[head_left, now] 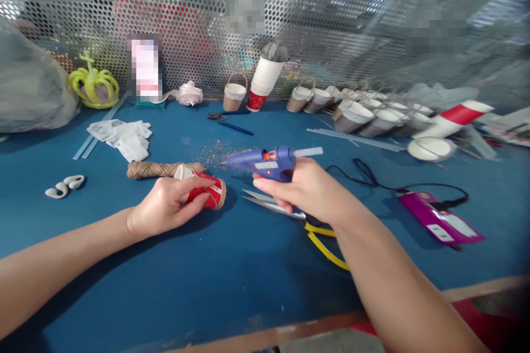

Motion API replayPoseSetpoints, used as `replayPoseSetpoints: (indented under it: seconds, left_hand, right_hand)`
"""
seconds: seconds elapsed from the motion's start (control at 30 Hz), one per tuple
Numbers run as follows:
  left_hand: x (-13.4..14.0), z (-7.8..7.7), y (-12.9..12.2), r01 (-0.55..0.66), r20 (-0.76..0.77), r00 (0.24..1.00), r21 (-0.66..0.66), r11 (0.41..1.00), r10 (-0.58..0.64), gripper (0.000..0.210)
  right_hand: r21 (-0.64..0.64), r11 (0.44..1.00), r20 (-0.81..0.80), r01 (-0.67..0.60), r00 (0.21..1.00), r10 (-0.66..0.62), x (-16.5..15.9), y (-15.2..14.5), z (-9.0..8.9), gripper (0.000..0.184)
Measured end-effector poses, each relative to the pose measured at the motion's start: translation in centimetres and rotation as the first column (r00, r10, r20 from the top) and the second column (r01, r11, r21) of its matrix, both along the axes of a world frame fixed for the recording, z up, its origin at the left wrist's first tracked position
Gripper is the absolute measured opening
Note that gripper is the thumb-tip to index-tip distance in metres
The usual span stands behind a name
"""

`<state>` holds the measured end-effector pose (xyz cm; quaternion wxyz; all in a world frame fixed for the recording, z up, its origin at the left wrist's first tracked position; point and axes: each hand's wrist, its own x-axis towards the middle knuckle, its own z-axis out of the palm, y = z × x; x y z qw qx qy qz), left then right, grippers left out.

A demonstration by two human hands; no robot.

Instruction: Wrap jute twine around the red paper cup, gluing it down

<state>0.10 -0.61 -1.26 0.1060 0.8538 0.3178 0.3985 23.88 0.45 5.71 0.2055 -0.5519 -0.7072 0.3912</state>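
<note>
Glue gun (248,161) o/ blue tbl (232,276), perf. screen (290,16)

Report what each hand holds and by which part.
The left hand holds the red cup by its wall; the right hand holds the blue glue gun by its handle.

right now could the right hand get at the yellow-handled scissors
Probably not as it stands: the right hand is wrapped around the blue glue gun. The scissors do look near, though, lying on the table, partly hidden by that hand.
</note>
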Motion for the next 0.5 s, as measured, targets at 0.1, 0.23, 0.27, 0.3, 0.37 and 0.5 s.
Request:
replayPoseSetpoints:
  seconds: [0.1,0.23,0.27,0.3,0.37,0.5]
  left_hand:
    - [0.0,0.0,-0.1,0.015,0.002,1.000,0.064,0.998,-0.015,0.017]
    - [0.0,0.3,-0.4,0.039,-0.025,0.999,0.157,0.987,-0.035,0.016]
    - [0.0,0.3,-0.5,0.046,-0.033,0.999,0.171,0.984,-0.041,0.015]
    - [0.0,0.4,-0.5,0.057,-0.040,0.998,0.180,0.982,-0.050,0.016]
    - [0.1,0.4,-0.6,0.075,-0.049,0.997,0.193,0.978,-0.067,0.016]
    - [0.1,0.2,-0.7,0.075,-0.059,0.996,0.230,0.970,-0.063,0.017]
  right_hand:
    - [0.041,0.991,-0.130,0.129,0.984,-0.123,0.4,2.0,-0.6,0.014]
    - [0.027,0.966,-0.168,0.257,0.954,-0.249,0.2,5.1,-1.9,0.006]
    - [0.021,0.965,-0.147,0.263,0.955,-0.257,0.1,5.8,-2.4,0.009]
    - [0.018,0.963,-0.122,0.270,0.956,-0.266,-0.1,6.5,-2.9,0.015]
    - [0.016,0.957,-0.060,0.289,0.956,-0.288,-0.4,7.8,-3.8,0.024]
    - [0.071,0.942,0.084,0.328,0.939,-0.333,-0.9,9.5,-4.7,0.029]
